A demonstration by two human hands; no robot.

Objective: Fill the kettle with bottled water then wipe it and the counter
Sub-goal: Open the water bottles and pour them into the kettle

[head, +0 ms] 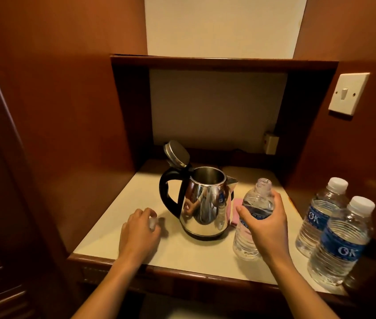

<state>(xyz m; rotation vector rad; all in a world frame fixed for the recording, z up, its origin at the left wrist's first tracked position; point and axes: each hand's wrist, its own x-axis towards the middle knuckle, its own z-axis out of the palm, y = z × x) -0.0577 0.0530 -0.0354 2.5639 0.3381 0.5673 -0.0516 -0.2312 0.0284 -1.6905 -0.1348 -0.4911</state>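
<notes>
A steel kettle (203,203) with a black handle stands in the middle of the pale counter (182,252), its lid (176,154) tipped open toward the back left. My right hand (265,226) grips an uncapped water bottle (255,208), full and upright, just right of the kettle. My left hand (139,231) rests on the counter left of the kettle, its fingers closed on the white bottle cap (153,222). A pink cloth (236,211) lies between kettle and bottle, mostly hidden.
Two capped full water bottles (318,217) (341,245) stand at the counter's right edge. The counter sits in a wooden niche with walls close on both sides and a shelf above. A light switch (348,93) is on the right wall, a socket (271,143) at the back.
</notes>
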